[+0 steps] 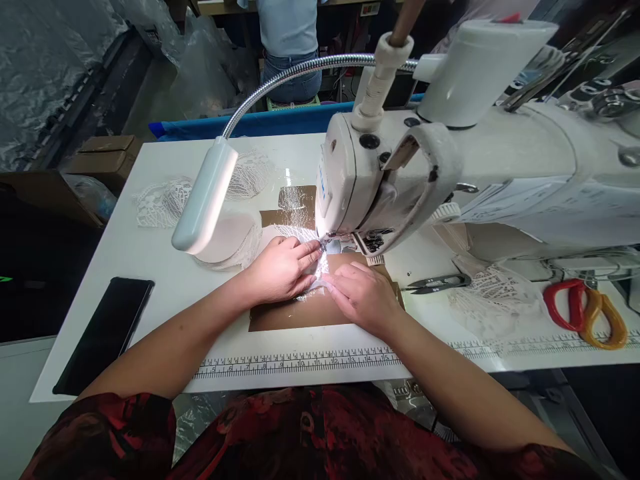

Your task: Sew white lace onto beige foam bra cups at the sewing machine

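A white sewing machine [450, 167] stands on a white table [165, 267], its presser foot [334, 244] lit by a gooseneck lamp [205, 197]. A piece of white lace [316, 273] lies under the foot on a brown patch [300, 312] of the table. My left hand [283, 269] lies flat on the lace, fingers stretched toward the foot. My right hand [364, 295] rests just right of it, fingers pressed down on the lace's near edge.
A black phone [105, 333] lies at the table's left front. More lace pieces [165, 200] sit at the back left. Thread snips [437, 283], lace scraps [495, 293] and red and orange scissors [585, 313] lie right. A ruler strip [300, 363] runs along the front edge. A person [289, 47] sits beyond.
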Demonstrator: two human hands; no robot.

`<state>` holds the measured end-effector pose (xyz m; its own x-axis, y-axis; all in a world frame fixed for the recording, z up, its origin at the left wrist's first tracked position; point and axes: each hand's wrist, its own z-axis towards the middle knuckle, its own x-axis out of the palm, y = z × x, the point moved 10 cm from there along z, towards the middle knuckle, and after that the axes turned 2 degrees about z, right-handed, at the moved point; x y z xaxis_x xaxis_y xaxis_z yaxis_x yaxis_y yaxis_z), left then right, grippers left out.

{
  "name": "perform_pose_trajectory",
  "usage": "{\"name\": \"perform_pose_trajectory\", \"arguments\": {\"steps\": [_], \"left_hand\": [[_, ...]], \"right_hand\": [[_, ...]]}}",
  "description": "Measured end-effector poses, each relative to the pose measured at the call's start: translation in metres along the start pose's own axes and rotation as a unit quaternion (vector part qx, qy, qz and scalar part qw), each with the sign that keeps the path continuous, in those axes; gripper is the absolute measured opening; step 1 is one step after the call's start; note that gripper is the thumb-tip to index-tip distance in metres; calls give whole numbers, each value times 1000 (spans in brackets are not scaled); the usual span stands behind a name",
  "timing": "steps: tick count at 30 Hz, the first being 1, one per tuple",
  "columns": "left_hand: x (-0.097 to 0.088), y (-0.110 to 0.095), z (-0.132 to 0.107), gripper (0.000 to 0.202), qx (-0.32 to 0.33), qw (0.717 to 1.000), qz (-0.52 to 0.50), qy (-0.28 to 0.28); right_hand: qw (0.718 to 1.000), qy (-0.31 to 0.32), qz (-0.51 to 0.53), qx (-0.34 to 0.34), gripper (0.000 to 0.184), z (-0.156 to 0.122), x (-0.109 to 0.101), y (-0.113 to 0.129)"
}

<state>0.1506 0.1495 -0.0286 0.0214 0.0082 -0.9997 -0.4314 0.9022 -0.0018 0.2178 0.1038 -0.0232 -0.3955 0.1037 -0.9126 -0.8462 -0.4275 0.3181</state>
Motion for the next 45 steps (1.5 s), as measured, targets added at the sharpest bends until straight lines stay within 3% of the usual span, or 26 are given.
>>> {"name": "perform_pose_trajectory", "arguments": {"steps": [7, 17, 34, 45], "left_hand": [[-4, -3, -2, 35, 32, 998, 24, -54], [1, -2, -2, 34, 39, 997, 23, -62], [2, 26, 2, 39, -36, 996, 8, -85], [-7, 43, -7, 36, -91, 981, -65, -158]], "right_hand": [[999, 29, -29, 12, 32, 2, 5, -4], [999, 24, -29, 0, 30, 0, 5, -2], [996, 47, -41, 59, 38, 14, 14, -12], [997, 42, -29, 60, 37, 14, 13, -15]]}}
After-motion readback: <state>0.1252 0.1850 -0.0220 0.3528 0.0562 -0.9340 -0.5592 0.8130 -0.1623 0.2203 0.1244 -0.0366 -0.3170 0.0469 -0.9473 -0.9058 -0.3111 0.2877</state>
